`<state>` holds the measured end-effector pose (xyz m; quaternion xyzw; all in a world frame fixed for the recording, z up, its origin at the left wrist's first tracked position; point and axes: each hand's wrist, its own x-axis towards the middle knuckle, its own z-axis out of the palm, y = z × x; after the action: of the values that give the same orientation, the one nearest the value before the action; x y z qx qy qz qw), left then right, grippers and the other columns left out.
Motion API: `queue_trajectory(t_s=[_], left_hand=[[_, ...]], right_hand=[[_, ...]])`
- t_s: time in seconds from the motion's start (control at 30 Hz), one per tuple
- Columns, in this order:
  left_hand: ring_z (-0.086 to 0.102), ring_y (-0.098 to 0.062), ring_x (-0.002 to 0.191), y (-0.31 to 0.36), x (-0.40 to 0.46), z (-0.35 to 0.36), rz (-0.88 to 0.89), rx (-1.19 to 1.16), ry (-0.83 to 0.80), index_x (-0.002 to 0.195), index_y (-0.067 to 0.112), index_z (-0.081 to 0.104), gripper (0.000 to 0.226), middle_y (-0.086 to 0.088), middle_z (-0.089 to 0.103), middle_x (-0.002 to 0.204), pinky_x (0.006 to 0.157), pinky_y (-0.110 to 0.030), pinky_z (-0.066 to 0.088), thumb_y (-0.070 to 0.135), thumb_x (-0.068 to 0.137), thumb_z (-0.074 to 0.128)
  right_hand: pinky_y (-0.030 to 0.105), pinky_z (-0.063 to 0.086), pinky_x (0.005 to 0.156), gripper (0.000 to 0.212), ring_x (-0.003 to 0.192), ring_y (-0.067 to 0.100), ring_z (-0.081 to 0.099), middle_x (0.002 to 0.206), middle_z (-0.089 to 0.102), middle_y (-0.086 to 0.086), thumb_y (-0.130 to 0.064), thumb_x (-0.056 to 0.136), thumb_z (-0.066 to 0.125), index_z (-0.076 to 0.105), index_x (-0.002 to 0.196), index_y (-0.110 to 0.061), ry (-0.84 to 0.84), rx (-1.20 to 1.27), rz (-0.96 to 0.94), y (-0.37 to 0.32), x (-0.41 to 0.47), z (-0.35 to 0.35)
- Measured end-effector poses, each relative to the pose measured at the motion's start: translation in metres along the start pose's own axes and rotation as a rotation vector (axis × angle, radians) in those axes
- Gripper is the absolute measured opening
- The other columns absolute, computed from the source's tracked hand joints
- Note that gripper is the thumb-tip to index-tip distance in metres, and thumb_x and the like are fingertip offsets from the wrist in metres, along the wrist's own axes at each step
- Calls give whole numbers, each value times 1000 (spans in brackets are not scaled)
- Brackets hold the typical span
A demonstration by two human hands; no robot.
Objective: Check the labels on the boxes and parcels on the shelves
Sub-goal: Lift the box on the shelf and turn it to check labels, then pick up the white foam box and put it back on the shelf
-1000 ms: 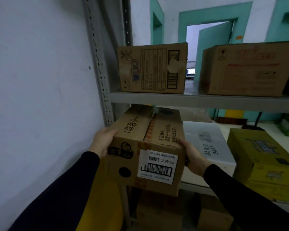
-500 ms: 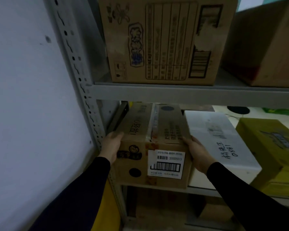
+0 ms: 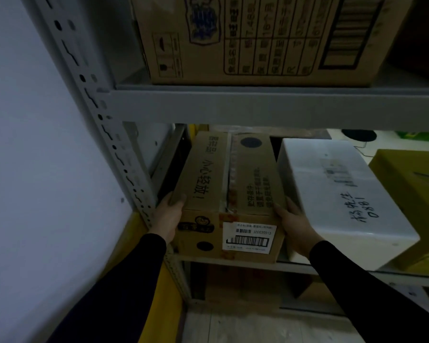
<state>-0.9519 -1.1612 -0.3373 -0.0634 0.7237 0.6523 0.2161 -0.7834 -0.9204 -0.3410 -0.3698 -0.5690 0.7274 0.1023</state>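
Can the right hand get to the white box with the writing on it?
Probably yes. The right hand grips the brown cardboard box, and the white foam box with handwriting sits right beside it on the same grey metal shelf, nothing between them. It would have to let go first.
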Motion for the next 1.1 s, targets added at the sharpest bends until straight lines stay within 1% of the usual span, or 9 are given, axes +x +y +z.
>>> queue_trajectory(t_s=[0.1, 0.27, 0.43, 0.57, 0.8, 0.9, 1.0, 1.03, 1.1], left_hand=[[61, -24, 109, -12, 5, 3, -18, 24, 3, 152, 30, 35, 67, -1, 57, 134, 96, -46, 54, 46, 93, 64], [58, -23, 114, -24, 11, 5, 12, 112, 16, 152, 28, 35, 64, -2, 54, 140, 99, -43, 52, 46, 96, 60], [54, -24, 122, -27, 13, 4, 85, 201, 38, 151, 27, 36, 62, 1, 52, 143, 105, -44, 47, 48, 97, 57], [54, -22, 120, -25, 7, 6, 111, 174, 32, 151, 27, 36, 58, 3, 53, 133, 106, -45, 46, 40, 99, 56], [48, -28, 131, -20, 3, 3, 82, 242, 53, 154, 25, 30, 62, -4, 45, 150, 110, -47, 42, 41, 100, 54], [40, -27, 139, -11, -7, 2, 85, 343, 43, 157, 23, 22, 66, -4, 37, 156, 113, -40, 37, 44, 101, 50], [37, -26, 141, 4, -23, 2, 124, 429, 21, 157, 26, 20, 67, -3, 33, 158, 116, -39, 33, 52, 101, 44], [37, -26, 141, 11, -29, 4, 143, 466, 13, 157, 27, 21, 66, -2, 34, 158, 115, -37, 32, 54, 101, 42], [39, -25, 140, 30, -44, 10, 195, 501, -18, 156, 29, 26, 62, 2, 38, 155, 112, -34, 31, 56, 101, 38]], right_hand=[[40, 59, 71, 27, 95, 28, 72, 114, 68, 5, -21, 107, 44, 42, 129, -37, -9, -44, 24, 8, 4, 0], [53, 56, 93, 46, 103, 29, 71, 122, 66, 4, -23, 107, 44, 31, 149, -35, -16, -119, 19, 22, 14, 2], [55, 56, 94, 48, 101, 29, 72, 122, 67, 5, -26, 106, 45, 32, 150, -37, -7, -135, 15, 22, 14, 3], [55, 56, 93, 49, 99, 29, 72, 118, 68, 3, -27, 106, 45, 29, 151, -38, 2, -140, 21, 20, 12, 5], [55, 56, 93, 46, 98, 29, 73, 117, 68, 4, -26, 106, 45, 32, 148, -37, -10, -134, 37, 20, 7, 6], [52, 54, 98, 40, 103, 26, 70, 121, 67, 4, -33, 106, 45, 38, 145, -29, 6, -210, 1, 15, -3, 6], [47, 42, 112, 60, 129, 26, 55, 149, 50, 5, -43, 104, 47, 27, 158, -24, 94, -329, -99, 1, -19, 3], [44, 40, 113, 63, 133, 26, 51, 153, 46, 4, -46, 103, 48, 28, 158, -23, 117, -355, -128, -7, -26, 1], [37, 44, 105, 56, 124, 22, 55, 147, 52, 2, -46, 103, 47, 39, 152, -21, 132, -391, -202, -25, -42, -4]])
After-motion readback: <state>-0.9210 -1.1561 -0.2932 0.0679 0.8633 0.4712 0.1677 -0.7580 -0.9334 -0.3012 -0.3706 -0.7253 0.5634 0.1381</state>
